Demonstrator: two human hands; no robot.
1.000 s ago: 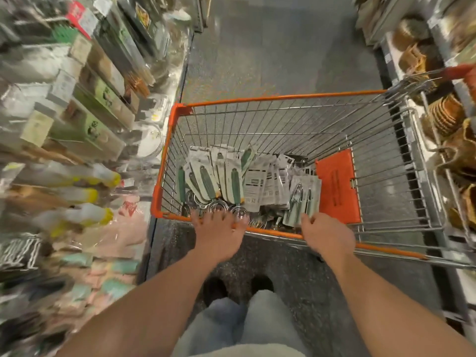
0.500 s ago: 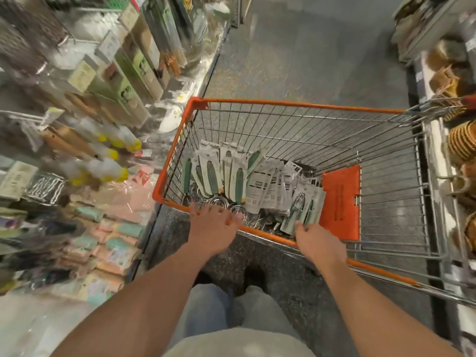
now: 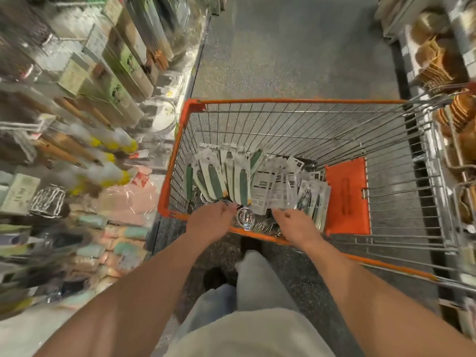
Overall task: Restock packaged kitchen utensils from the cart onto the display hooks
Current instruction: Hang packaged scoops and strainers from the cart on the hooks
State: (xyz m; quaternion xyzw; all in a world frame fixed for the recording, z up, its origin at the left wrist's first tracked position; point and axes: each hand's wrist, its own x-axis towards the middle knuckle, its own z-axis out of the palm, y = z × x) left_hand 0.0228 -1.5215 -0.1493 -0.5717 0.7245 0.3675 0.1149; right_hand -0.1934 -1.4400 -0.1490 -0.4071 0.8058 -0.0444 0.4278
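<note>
An orange-rimmed wire cart (image 3: 296,101) stands in the aisle in front of me. Packaged utensils with green handles (image 3: 215,176) lean in its near left corner, beside card packs showing printed backs (image 3: 270,184) and packs of metal tools (image 3: 313,199). My left hand (image 3: 210,222) reaches over the near rim, fingertips at the lower ends of the green-handled packs. My right hand (image 3: 296,228) reaches in beside it, fingers loosely spread just short of the card packs. Neither hand holds anything. A round metal utensil head (image 3: 246,217) lies between them.
Display hooks on the left carry blurred packaged utensils (image 3: 85,150) with wooden handles and yellow ends, with pastel cloth packs (image 3: 121,243) below. An orange flap (image 3: 346,197) hangs inside the cart. Woven goods (image 3: 435,68) fill the right shelf. Grey aisle floor (image 3: 296,47) stretches ahead.
Both hands have left the cart's near rim and moved forward into the basket toward the packs. The view has shifted, bringing the left display closer.
</note>
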